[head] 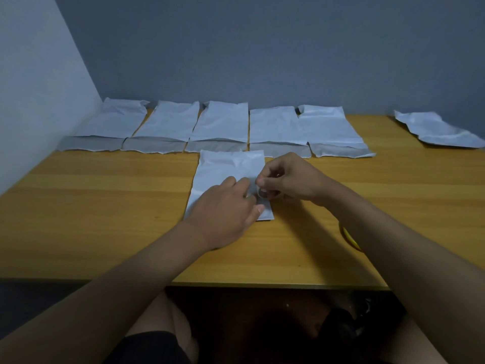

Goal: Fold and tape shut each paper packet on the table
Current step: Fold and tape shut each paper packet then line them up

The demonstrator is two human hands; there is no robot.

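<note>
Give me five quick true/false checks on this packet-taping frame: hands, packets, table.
1. Five packets lie in the back row. True.
2. Both hands work on the near packet. True.
3. The left hand hangs off the table. False: it rests on the near packet.
4. The right hand is flat and open. False: its fingers pinch something small.
5. A lone packet lies far right. True.

The left hand (225,206) covers the near corner of the packet (223,172) at 7 o'clock; the small clear thing the right hand (286,179) pinches is too small to tell. A yellow object (350,239) at 4 o'clock hides behind the right forearm
</note>
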